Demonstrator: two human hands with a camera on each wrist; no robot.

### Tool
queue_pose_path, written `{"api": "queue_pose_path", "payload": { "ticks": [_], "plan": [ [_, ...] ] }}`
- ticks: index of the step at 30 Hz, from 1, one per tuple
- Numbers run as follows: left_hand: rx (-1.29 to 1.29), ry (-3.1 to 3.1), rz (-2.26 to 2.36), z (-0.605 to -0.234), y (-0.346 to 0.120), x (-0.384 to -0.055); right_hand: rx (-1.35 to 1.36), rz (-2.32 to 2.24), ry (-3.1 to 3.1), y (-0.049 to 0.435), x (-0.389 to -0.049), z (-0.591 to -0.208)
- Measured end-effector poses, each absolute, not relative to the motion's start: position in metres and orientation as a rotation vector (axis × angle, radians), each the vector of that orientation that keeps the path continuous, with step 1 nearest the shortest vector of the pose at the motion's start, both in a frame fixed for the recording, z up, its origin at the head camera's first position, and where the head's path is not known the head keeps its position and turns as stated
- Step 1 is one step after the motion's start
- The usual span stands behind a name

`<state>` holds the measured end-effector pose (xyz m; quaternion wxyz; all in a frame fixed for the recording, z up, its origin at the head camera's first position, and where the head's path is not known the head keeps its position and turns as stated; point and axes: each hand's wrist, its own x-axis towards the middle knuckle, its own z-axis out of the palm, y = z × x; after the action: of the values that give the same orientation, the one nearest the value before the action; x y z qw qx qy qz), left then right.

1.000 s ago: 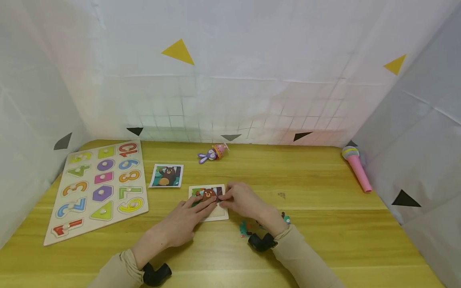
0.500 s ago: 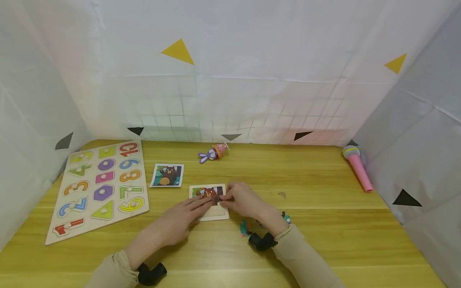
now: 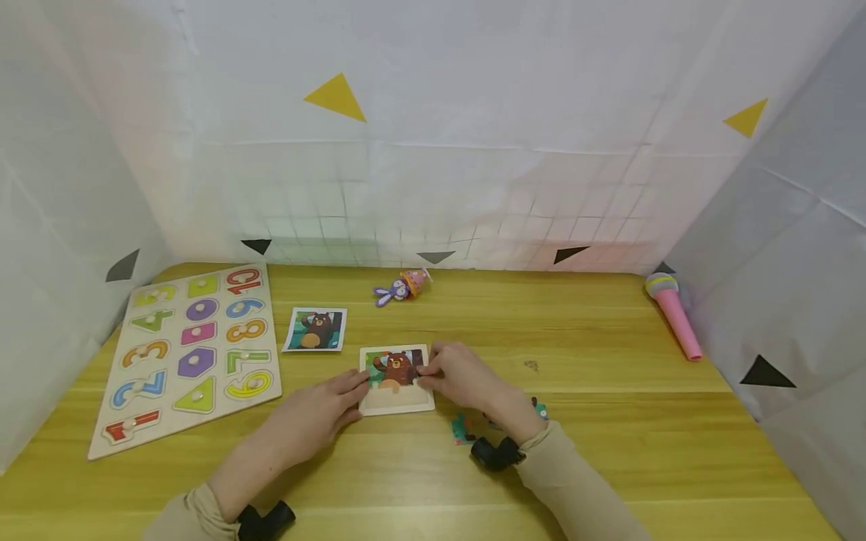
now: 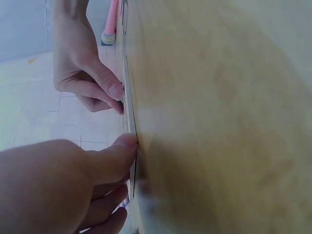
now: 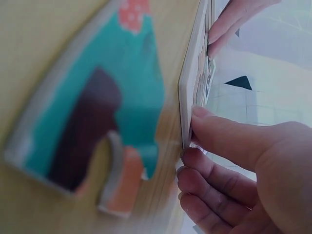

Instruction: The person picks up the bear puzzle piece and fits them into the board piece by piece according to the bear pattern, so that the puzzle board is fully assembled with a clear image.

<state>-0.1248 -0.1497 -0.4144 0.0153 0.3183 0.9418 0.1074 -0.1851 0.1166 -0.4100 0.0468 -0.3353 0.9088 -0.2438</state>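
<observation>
A small wooden jigsaw board (image 3: 395, 410) lies in front of me, with bear-picture pieces (image 3: 395, 367) in its upper part and bare wood below. My left hand (image 3: 318, 413) rests at its left border; in the left wrist view the thumb (image 4: 127, 141) touches the near edge. At the right border my right hand (image 3: 467, 379) pinches a dark puzzle piece (image 3: 417, 357) between thumb and index finger, mostly hidden by the fingertips. Beneath the right wrist lies a loose teal puzzle piece (image 3: 463, 430), and another loose piece (image 3: 540, 409) shows beyond the wrist.
A bear picture card (image 3: 314, 330) lies behind the board to the left. Farther left is a wooden number board (image 3: 152, 402). A purple rabbit toy (image 3: 401, 287) sits near the back wall, and a pink toy microphone (image 3: 676, 319) lies at far right.
My left hand has drawn back leftward from on top of the pieces to the board's left border, uncovering the bear. The board has shifted slightly right. My right hand keeps its place at the right border.
</observation>
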Motion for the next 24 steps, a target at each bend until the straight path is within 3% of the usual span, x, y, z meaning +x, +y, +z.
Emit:
{"api": "queue_pose_path", "payload": {
  "ticks": [24],
  "plan": [
    [1.025, 2.866, 0.442, -0.417, -0.149, -0.129, -1.079, -0.820, 2.671, 0.141, -0.186, -0.413]
  ]
}}
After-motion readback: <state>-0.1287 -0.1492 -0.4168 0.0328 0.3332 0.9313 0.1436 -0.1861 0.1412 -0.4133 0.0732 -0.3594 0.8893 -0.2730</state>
